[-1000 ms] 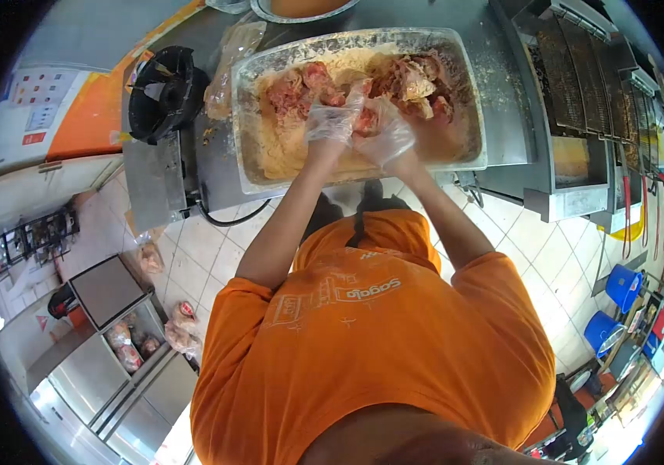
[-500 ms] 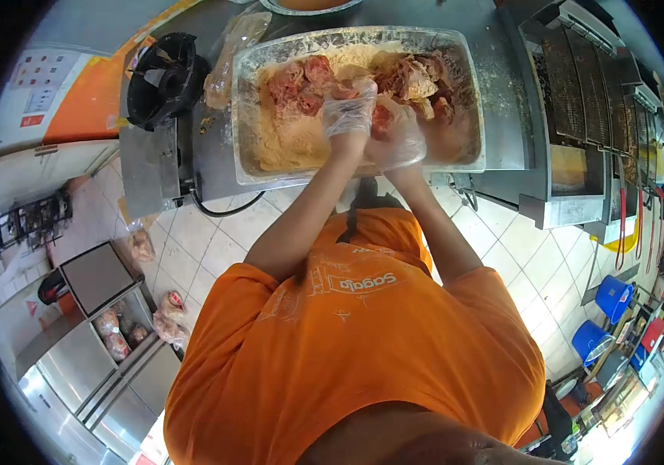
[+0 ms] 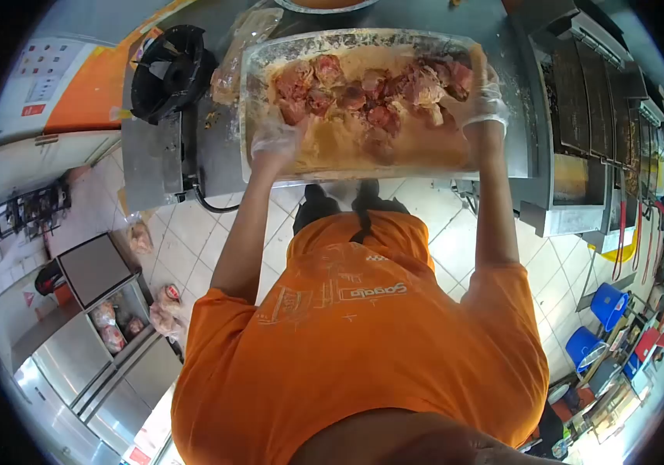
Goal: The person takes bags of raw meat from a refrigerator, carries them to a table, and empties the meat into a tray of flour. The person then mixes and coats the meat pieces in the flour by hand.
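Observation:
A large clear tub (image 3: 357, 175) sits on the steel counter, with pale breading flour (image 3: 336, 147) inside. Raw meat pieces (image 3: 378, 116) lie across the flour, several red and others coated. My left hand (image 3: 276, 142), in a clear plastic glove, is low over the tub's left front part; motion smears its fingers. At the tub's right side is my right hand (image 3: 481, 99), gloved too. Its fingers stretch along the right wall and its thumb stands apart over the inside. I see no meat in that hand.
A black fan-like part (image 3: 168, 76) and a plastic bag (image 3: 231, 74) stand left of the tub. Behind it is a round bowl (image 3: 324, 6). Fryer baskets (image 3: 580, 93) hang at right. Bagged goods (image 3: 166, 310) lie on the floor.
My hands have parted from the middle of the tub, the left toward its left front, the right to its right side. The meat now spreads more across the middle.

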{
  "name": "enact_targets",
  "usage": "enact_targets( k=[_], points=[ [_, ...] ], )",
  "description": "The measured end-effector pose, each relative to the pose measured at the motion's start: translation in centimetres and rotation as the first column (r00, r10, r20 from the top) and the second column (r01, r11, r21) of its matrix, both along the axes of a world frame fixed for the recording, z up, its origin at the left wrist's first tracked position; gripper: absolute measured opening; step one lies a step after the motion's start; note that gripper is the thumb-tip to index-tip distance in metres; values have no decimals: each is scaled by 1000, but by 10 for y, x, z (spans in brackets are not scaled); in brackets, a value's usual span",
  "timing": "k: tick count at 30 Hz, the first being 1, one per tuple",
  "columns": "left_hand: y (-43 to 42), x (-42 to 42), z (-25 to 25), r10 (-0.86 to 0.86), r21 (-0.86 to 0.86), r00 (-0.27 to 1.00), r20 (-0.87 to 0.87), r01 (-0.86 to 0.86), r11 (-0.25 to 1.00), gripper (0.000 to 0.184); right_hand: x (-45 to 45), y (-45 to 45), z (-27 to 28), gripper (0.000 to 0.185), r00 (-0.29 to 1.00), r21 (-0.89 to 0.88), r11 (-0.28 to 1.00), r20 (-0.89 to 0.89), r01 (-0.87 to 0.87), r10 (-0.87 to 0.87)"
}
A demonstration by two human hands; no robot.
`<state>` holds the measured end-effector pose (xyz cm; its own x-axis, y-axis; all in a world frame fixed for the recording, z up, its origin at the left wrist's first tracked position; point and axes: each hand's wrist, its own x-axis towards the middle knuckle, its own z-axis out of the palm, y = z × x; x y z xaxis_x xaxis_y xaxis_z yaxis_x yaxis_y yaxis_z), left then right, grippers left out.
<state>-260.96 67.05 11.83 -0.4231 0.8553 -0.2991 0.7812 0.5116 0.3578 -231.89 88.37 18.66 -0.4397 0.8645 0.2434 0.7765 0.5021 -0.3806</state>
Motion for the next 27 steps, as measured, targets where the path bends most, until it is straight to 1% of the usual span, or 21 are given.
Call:
enact_targets(
  k=[1, 2, 3, 4, 5, 6, 7, 8, 10, 11, 12, 13, 14, 15, 16, 17, 19, 22, 23, 25, 27],
  points=[
    [0, -7, -4, 19, 24, 1000, 5, -19, 1000, 33, -15, 4, 12, 66, 980, 161, 968, 66, -194, 186],
    [-5, -7, -8, 23, 209, 999, 37, -30, 977, 36, -21, 9, -19, 61, 984, -97, 986, 97, -139, 149],
    [-9, -5, -8, 20, 385, 997, 69, -45, 922, 39, -39, 12, -36, 61, 983, -90, 985, 102, -146, 155],
    [-4, 11, 43, 18, 346, 997, 71, -42, 937, 44, -64, 11, -49, 57, 895, -92, 947, 310, -309, 322],
    [-7, 10, 37, 25, 349, 997, 76, -51, 936, 44, -85, 11, -60, 55, 737, -131, 880, 498, -457, 457],
    [-12, 8, 27, 17, 353, 997, -75, 10, 936, 40, -99, 14, -70, 55, 730, -130, 876, 504, -464, 461],
    [-14, 7, 26, 12, 347, 974, -225, 69, 935, 36, -112, 18, -77, 49, 577, -215, 838, 639, -500, 509],
    [-19, 7, 26, 25, 350, 975, -222, 56, 935, 36, -123, 21, -85, 44, 399, -306, 799, 740, -518, 542],
    [-27, 8, 40, 23, 565, 1000, -9, -14, 825, 30, -135, 28, -102, 46, 327, -310, 782, 779, -541, 535],
    [-28, 1, 28, 37, 566, 999, -9, -25, 824, 30, -137, 32, -109, 49, 259, -320, 771, 812, -551, 523],
    [-27, -8, 6, 49, 462, 998, 40, -62, 885, 29, -141, 31, -98, 49, 146, -345, 738, 847, -581, 511],
    [-27, -12, -1, 63, 347, 994, 90, -91, 933, 29, -141, 34, -96, 49, 136, -349, 731, 847, -586, 514],
    [-29, -12, -8, 69, 346, 993, 96, -99, 933, 29, -137, 40, -93, 48, 185, -391, 725, 797, -566, 575],
    [-25, -12, -6, -47, 388, 999, 22, 34, 921, 30, -134, 48, -90, 47, 238, -427, 719, 744, -549, 624],
    [-18, -11, 1, -157, 418, 986, -59, 168, 893, 30, -131, 51, -85, 44, 542, -455, 794, 580, -404, 608],
    [-7, -11, 8, -150, 424, 987, -61, 162, 891, 30, -125, 54, -79, 44, 538, -449, 794, 584, -410, 608],
    [26, -10, 34, -38, 32, 993, -116, 42, 999, 30, -110, 47, -42, 43, 696, -234, 915, 595, -329, 403],
    [67, -23, 23, -39, -125, 985, -166, 18, 992, 51, -94, 43, -5, 42, 670, -139, 958, 688, -253, 277],
    [79, -29, 15, -49, -120, 984, -169, 28, 992, 51, -88, 43, -13, 42, 676, -133, 961, 688, -243, 266],
    [104, -38, -20, -169, -155, 951, -258, 132, 979, 55, -75, 40, -40, 42, 784, 216, 902, 594, -374, 183],
    [131, -47, -35, -145, -248, 970, -196, 94, 964, 53, -81, 19, -29, 48, 826, 201, 935, 546, -292, 141]
  ],
)
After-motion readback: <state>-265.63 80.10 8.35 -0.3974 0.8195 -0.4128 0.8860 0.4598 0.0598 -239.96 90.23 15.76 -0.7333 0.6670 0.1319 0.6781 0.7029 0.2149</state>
